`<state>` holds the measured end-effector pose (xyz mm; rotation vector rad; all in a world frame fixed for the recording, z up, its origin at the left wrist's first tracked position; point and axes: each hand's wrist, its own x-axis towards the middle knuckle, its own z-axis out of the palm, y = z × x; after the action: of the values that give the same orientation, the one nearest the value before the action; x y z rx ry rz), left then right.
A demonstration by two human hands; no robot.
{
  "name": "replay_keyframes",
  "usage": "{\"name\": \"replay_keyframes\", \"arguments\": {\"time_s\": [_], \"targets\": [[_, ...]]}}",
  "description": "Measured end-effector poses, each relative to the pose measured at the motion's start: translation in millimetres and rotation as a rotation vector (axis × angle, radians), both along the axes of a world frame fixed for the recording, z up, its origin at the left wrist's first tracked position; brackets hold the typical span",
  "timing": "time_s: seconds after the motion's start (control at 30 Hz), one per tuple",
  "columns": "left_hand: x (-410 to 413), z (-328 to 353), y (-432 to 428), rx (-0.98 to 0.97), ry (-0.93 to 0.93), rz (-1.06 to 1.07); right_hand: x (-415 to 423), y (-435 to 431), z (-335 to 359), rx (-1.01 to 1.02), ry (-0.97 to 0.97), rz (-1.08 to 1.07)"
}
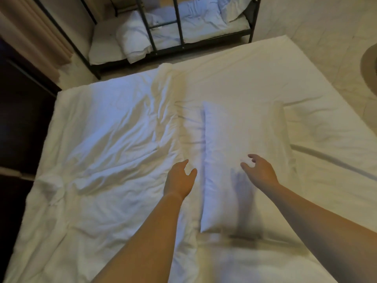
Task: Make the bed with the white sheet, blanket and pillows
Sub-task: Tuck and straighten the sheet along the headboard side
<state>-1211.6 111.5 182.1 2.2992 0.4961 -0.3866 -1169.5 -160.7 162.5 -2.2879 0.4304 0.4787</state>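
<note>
A white pillow (242, 152) lies flat on the white sheet (255, 78) near the middle of the bed. A crumpled white blanket (106, 144) covers the bed's left half, its edge running beside the pillow. My left hand (180, 180) hovers over the gap between blanket and pillow, fingers relaxed and holding nothing. My right hand (258, 170) hangs just above the pillow's near part with fingers spread and loosely bent, casting a shadow on it. Neither hand grips anything.
A black metal bunk frame (179, 29) with a white mattress, bedding and a pillow (132, 39) stands beyond the bed's far edge. A beige curtain (34, 31) and dark furniture (18, 111) lie to the left. Tiled floor (326, 27) runs along the right.
</note>
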Motion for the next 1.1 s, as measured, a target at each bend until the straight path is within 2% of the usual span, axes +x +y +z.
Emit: {"name": "replay_keyframes", "arguments": {"time_s": [0.33, 0.6, 0.8, 1.1], "targets": [[-89.5, 40.6, 119.7, 0.07, -0.01, 0.163, -51.2, 111.7, 16.7, 0.069, 0.019, 0.186], [-162.6, 53.2, 260.4, 0.097, 0.025, 0.283, -103.0, 239.8, 22.2, 0.073, 0.029, 0.271], [-190.3, 16.1, 404.0, 0.132, 0.083, 0.302, -135.3, 354.7, -4.1, 0.066, 0.039, 0.289], [-194.6, -79.4, 640.1, 0.096, 0.145, 0.276, -179.5, 562.8, -98.6, 0.007, 0.093, 0.253]]}}
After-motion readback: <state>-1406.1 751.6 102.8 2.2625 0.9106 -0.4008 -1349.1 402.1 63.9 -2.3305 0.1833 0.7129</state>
